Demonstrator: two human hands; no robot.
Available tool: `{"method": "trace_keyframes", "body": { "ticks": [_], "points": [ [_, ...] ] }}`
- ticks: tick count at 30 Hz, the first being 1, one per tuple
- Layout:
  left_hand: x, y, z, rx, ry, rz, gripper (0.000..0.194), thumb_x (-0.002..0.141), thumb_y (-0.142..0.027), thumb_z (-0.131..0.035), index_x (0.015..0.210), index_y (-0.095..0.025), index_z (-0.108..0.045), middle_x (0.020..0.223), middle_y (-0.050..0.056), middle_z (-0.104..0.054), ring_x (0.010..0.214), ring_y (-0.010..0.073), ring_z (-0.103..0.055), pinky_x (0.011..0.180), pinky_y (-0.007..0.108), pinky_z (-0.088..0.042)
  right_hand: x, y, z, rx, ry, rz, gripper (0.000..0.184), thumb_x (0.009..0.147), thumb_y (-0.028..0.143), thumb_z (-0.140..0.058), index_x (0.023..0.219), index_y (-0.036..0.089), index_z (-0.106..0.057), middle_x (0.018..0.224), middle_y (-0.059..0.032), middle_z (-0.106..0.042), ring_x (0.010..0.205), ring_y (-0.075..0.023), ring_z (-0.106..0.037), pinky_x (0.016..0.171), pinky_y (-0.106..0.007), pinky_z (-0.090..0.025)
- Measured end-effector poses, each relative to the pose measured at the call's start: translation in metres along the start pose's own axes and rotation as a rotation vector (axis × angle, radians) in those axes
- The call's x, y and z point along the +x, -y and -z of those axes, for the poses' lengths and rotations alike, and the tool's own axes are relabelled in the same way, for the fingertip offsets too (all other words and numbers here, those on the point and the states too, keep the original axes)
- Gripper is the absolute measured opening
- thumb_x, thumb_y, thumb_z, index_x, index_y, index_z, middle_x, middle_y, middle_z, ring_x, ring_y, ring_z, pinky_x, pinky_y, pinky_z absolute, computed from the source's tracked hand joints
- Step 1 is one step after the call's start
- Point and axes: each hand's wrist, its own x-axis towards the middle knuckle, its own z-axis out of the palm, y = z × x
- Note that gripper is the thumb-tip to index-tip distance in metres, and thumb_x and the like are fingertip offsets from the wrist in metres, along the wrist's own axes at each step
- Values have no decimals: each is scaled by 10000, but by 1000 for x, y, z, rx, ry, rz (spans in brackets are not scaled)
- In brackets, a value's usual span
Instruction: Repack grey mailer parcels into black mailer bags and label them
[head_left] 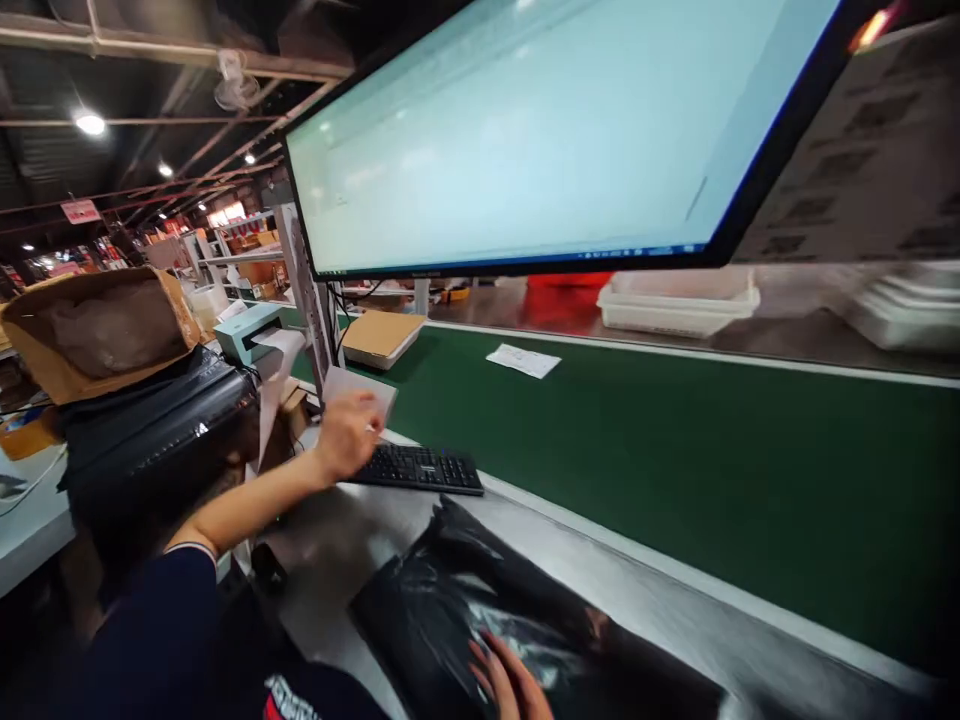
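My left hand (349, 437) is reached out over the left end of a black keyboard (427, 470), fingers curled closed on a white paper label (379, 388). The label sticks out behind the fingers. At the bottom of the view my right hand (510, 680) lies with its fingers stretched out on a black plastic mailing bag (427, 610). Part of that hand is cut off by the frame edge. The bag rests on the metal worktop (337, 540), its surface creased and shiny; its contents are hidden.
A large monitor (555, 140) hangs above a green conveyor belt (675, 460). On the belt are a paper slip (523, 360) and a cardboard-topped box (382, 335). A label printer (251, 330) and stacked black bags (157, 420) stand left. White trays (675, 310) sit beyond the belt.
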Motion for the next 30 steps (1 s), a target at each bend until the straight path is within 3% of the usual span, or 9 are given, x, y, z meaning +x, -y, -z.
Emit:
{"method": "trace_keyframes", "body": {
  "ticks": [2, 5, 8, 11, 16, 20, 22, 27, 30],
  "points": [
    [-49, -56, -34, -264, 52, -111, 116, 980, -322, -698, 950, -219, -743, 1233, 137, -686, 1191, 284, -651, 1044, 463, -566, -7, 7, -27, 265, 75, -196, 590, 721, 850, -743, 971, 320, -806, 1131, -105, -805, 1042, -367, -775, 860, -516, -683],
    [-127, -119, -63, -642, 99, -140, 178, 990, -385, -698, 948, -215, -731, 1133, 131, -692, 1095, 249, -688, 950, 409, -614, -13, 21, -54, 642, 245, -393, 667, 785, 878, -645, 966, 255, -803, 949, -103, -814, 989, -331, -785, 832, -495, -687],
    [-189, -144, -72, -894, 144, -103, 178, 997, -372, -686, 917, -216, -720, 1100, 130, -697, 1045, 228, -706, 904, 394, -636, -23, 19, -54, 792, 40, -394, 428, 788, 669, -793, 918, 261, -777, 852, -45, -801, 895, -257, -781, 757, -383, -687],
    [-226, -142, -76, -987, 229, -51, 142, 989, -331, -689, 901, -225, -724, 1088, 116, -706, 1013, 215, -716, 900, 395, -638, -43, 4, -41, 806, -216, -416, 341, 712, 499, -895, 879, 231, -766, 859, -42, -803, 818, -228, -766, 720, -340, -676],
    [-249, -125, -85, -1016, 537, 17, 120, 955, -290, -698, 1034, -215, -750, 1132, 111, -726, 1083, 231, -712, 971, 391, -609, -43, -13, -5, 548, -544, -252, 449, 635, 497, -911, 957, 221, -765, 999, -44, -823, 907, -237, -765, 804, -362, -654],
    [-251, -110, -94, -915, 947, 107, 176, 904, -221, -699, 1069, -204, -758, 1089, 82, -760, 1046, 231, -723, 988, 379, -590, 20, -13, 30, -72, -444, -193, 479, 750, 552, -755, 1022, 159, -768, 944, -92, -816, 913, -273, -751, 801, -396, -621],
    [-249, -104, -99, -840, 1048, 159, 180, 906, -213, -687, 1068, -197, -762, 1088, 75, -768, 1034, 226, -728, 985, 365, -586, 58, -12, 39, -345, -355, -221, 426, 802, 510, -702, 1006, 144, -778, 908, -92, -811, 932, -281, -739, 822, -402, -608],
    [-237, -90, -114, -735, 993, 152, 216, 967, -257, -638, 1141, -200, -753, 1124, 79, -765, 1056, 229, -724, 984, 369, -585, 102, -13, 41, -670, -312, -330, 193, 778, 293, -746, 933, 192, -801, 961, -91, -800, 1045, -320, -714, 991, -456, -540],
    [-233, -83, -126, -679, 927, 94, 214, 985, -249, -626, 1153, -197, -748, 1162, 96, -765, 1132, 252, -715, 1023, 399, -583, 92, -16, 44, -909, -343, -346, 399, 816, 358, -789, 1174, 182, -779, 1233, -177, -745, 1212, -383, -655, 1075, -514, -492]
  ]
}}
